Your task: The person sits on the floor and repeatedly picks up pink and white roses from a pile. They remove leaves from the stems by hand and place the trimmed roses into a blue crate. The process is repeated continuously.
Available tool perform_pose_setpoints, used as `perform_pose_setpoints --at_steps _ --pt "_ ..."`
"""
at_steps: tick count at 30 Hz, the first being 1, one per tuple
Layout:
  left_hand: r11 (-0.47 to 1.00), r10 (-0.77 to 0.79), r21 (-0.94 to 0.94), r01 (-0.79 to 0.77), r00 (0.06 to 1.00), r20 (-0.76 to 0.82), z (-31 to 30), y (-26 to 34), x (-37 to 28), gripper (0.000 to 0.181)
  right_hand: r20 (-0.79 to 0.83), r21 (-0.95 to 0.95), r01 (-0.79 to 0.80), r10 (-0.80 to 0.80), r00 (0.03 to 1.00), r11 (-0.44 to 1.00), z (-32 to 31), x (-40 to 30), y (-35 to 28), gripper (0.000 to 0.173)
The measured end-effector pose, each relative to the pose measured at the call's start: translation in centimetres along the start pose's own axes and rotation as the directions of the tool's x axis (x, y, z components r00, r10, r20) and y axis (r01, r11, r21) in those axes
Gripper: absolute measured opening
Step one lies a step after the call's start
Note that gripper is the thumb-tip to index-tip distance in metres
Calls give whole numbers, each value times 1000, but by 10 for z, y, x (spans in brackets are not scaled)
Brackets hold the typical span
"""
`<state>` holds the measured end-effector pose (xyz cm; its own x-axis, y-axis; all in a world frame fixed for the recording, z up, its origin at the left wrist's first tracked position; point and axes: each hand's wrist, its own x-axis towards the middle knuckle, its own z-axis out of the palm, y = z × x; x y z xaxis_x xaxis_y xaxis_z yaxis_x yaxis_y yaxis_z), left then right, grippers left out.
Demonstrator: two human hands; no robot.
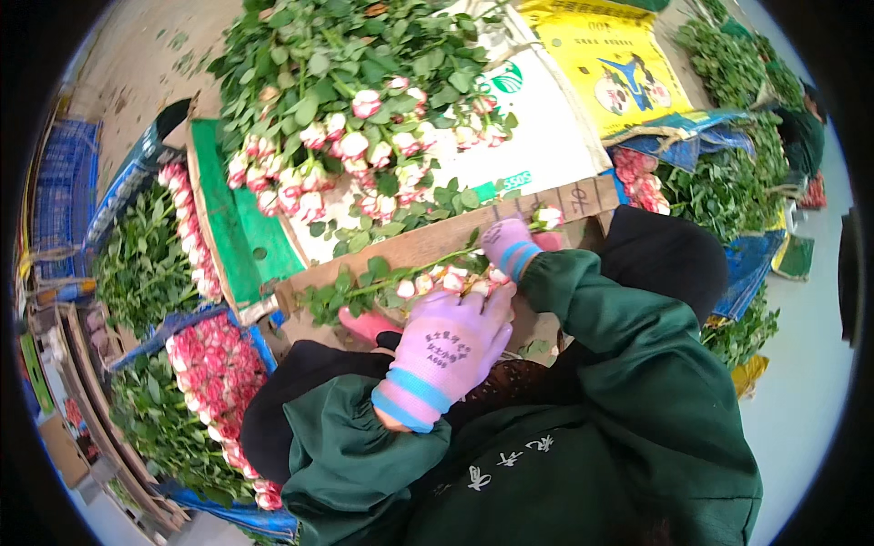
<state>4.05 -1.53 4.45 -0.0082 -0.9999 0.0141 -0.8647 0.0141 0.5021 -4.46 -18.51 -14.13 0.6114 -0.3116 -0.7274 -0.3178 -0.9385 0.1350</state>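
Note:
My left hand (447, 341), in a pink and purple glove with blue bands, lies palm down over the near edge of a row of pink-and-white rose heads (453, 281). Its fingertips reach the blooms; whether they grip any is hidden. Farther forward and right, my right hand (505, 246), gloved alike, is closed around the stem of a single rose (548, 218). The bloom sticks out to the right of the hand. A leafy stem (403, 273) runs left from it, beside a wooden board (389, 249) with pen marks.
Beyond the board, a heap of leafy roses (355, 147) lies on a white sack (546, 116). Bundled roses (215, 375) in blue wraps stand at left, more roses (638, 181) at right. A yellow printed sack (614, 68) lies farther back. Another person (799, 140) is at the far right.

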Motion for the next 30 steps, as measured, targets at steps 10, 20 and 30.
perform_pose_setpoints --at_steps 10,20,30 --pt "995 -78 -55 84 992 101 21 -6 -1 32 -256 192 51 0 967 980 27 26 26 22" --pt "740 -618 -390 548 782 -73 -5 -55 3 44 -566 713 462 44 823 528 -224 -121 -33 38" --pt "481 -829 -865 141 394 -397 -196 -250 -34 27 -932 346 925 166 321 154 -324 -71 -64 51"
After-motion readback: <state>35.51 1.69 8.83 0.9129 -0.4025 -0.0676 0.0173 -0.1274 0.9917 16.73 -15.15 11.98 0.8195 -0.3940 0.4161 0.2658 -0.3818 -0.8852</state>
